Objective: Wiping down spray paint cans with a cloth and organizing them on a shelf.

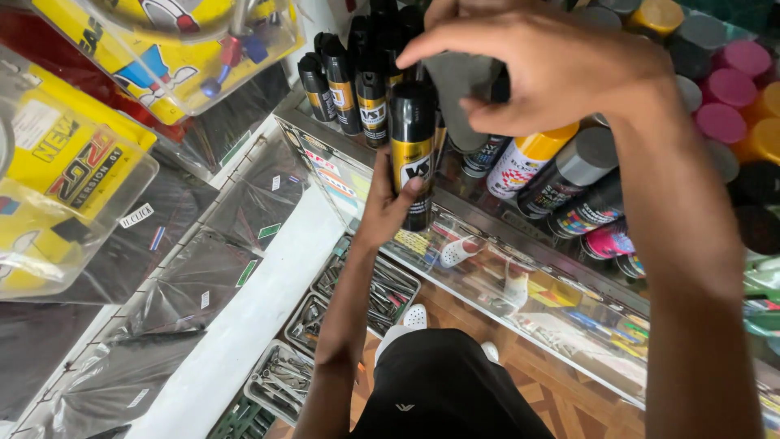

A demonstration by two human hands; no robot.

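Observation:
My left hand (388, 203) grips a black spray can with a yellow band (412, 146), held upright just above the glass counter top (520, 252). My right hand (544, 65) is above it, fingers closed on a dark grey cloth (459, 81) that hangs against the top of the can. Several more black cans (349, 77) of the same kind stand in a row behind it.
Spray cans with yellow, grey, pink and orange caps (715, 89) crowd the counter at right. Yellow blister packs (73, 162) hang at left over dark plastic-wrapped items. Trays of metal tools (366, 293) sit on the floor below, beside a white shelf edge.

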